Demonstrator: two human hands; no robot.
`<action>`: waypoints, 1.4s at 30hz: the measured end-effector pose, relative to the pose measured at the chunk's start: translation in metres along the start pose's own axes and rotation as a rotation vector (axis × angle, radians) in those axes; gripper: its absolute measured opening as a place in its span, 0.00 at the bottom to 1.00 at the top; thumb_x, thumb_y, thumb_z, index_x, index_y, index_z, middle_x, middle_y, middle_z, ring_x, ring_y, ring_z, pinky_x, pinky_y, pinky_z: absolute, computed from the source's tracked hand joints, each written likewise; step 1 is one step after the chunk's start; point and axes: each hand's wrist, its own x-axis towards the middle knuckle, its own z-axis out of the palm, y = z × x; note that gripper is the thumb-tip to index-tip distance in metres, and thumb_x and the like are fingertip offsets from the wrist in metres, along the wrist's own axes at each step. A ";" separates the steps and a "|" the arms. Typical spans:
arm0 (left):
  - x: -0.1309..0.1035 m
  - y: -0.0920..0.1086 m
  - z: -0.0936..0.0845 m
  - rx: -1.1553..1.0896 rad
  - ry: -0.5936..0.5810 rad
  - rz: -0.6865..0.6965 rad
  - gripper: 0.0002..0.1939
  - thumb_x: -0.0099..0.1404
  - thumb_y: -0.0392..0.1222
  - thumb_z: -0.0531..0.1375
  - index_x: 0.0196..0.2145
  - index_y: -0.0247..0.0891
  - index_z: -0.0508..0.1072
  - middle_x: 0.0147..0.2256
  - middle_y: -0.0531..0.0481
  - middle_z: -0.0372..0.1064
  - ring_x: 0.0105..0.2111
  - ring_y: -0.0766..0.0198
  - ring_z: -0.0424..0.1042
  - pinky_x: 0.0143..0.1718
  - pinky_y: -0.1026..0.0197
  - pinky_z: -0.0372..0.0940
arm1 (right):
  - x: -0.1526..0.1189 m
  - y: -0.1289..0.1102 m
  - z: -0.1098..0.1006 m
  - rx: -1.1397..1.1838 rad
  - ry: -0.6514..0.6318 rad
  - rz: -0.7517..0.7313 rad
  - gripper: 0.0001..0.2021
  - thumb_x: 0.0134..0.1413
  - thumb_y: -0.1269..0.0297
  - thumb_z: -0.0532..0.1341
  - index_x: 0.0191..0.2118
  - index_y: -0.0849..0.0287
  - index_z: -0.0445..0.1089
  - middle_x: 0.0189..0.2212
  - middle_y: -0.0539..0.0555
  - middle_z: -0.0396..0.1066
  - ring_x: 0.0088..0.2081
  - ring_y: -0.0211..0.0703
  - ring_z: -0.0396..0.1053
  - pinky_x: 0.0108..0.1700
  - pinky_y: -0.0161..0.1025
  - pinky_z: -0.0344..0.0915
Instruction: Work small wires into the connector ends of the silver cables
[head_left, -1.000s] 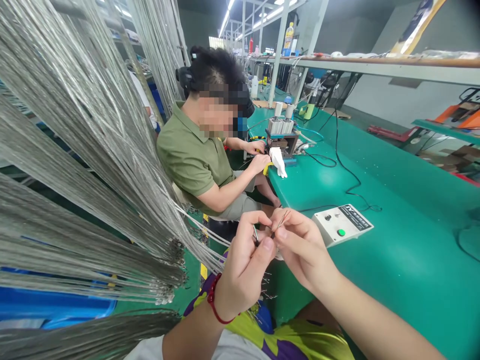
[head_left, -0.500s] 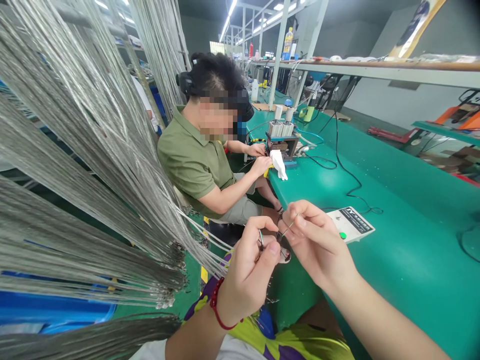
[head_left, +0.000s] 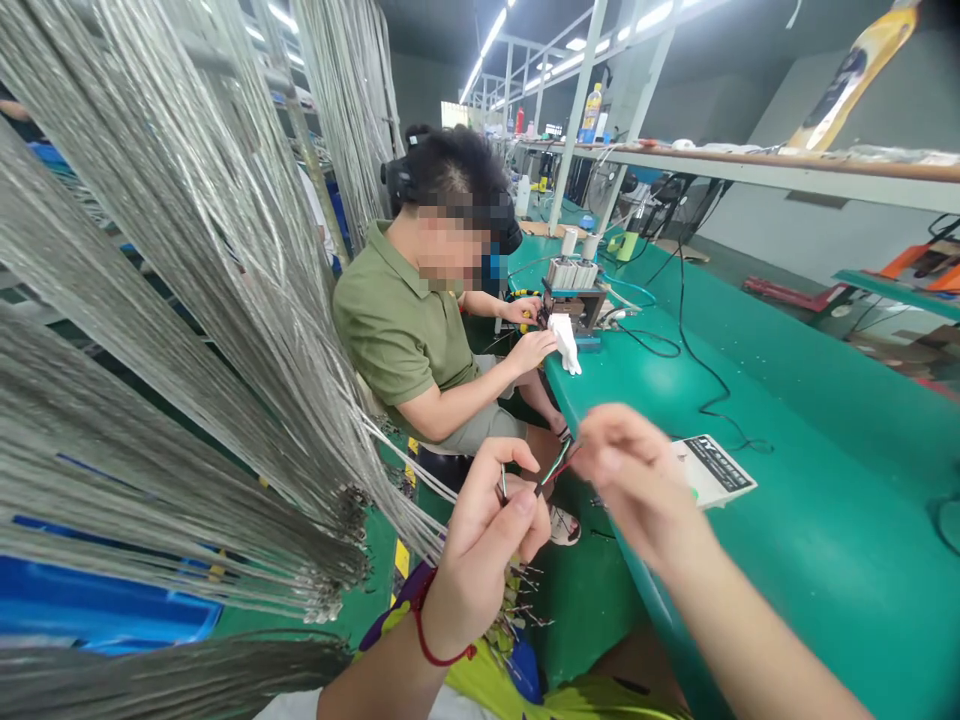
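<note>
In the lower middle, my left hand (head_left: 491, 540) is closed on the end of a cable, pinched between thumb and fingers. Thin green, red and dark wires (head_left: 553, 468) fan out of the cable end toward the right. A further short wire end (head_left: 504, 482) stands up by my left index finger. My right hand (head_left: 637, 480) hovers just right of the wire tips, smeared by motion. Whether its fingertips grip a wire is not clear.
Bundles of grey braided cables (head_left: 225, 250) hang at left above a blue bin (head_left: 112, 610). A co-worker in a green shirt (head_left: 397, 320) sits ahead at a small press (head_left: 574, 285). On the green table (head_left: 817, 570) lies a printed card (head_left: 716, 468).
Coloured wires now show spread beyond my left fingers, where a thin strand was stretched between both hands. My right hand has blurred with motion. The view has shifted slightly.
</note>
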 end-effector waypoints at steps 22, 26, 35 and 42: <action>0.008 0.004 -0.016 0.128 -0.135 -0.276 0.09 0.80 0.48 0.55 0.48 0.41 0.67 0.19 0.62 0.57 0.17 0.72 0.46 0.21 0.67 0.42 | 0.009 0.029 -0.003 -0.138 -0.277 -0.116 0.13 0.51 0.59 0.79 0.26 0.55 0.78 0.23 0.49 0.71 0.26 0.41 0.67 0.29 0.39 0.63; 0.009 0.006 -0.016 0.255 -0.137 -0.283 0.11 0.81 0.51 0.55 0.46 0.41 0.69 0.21 0.62 0.51 0.19 0.71 0.48 0.22 0.67 0.44 | 0.013 0.022 -0.010 -0.244 -0.353 -0.158 0.14 0.53 0.58 0.79 0.26 0.55 0.76 0.25 0.50 0.73 0.26 0.40 0.66 0.29 0.39 0.60; 0.014 0.009 -0.013 0.417 -0.143 -0.295 0.11 0.80 0.51 0.57 0.44 0.41 0.67 0.25 0.61 0.51 0.22 0.71 0.47 0.22 0.65 0.43 | 0.021 0.013 -0.029 -0.384 -0.363 -0.221 0.13 0.55 0.58 0.78 0.27 0.55 0.76 0.24 0.49 0.72 0.26 0.41 0.66 0.29 0.40 0.60; 0.015 0.007 -0.019 0.497 -0.141 -0.302 0.14 0.80 0.52 0.55 0.40 0.40 0.66 0.25 0.60 0.52 0.22 0.70 0.48 0.22 0.65 0.44 | 0.023 0.010 -0.035 -0.465 -0.403 -0.218 0.08 0.59 0.66 0.76 0.31 0.55 0.78 0.26 0.47 0.72 0.27 0.39 0.67 0.31 0.38 0.61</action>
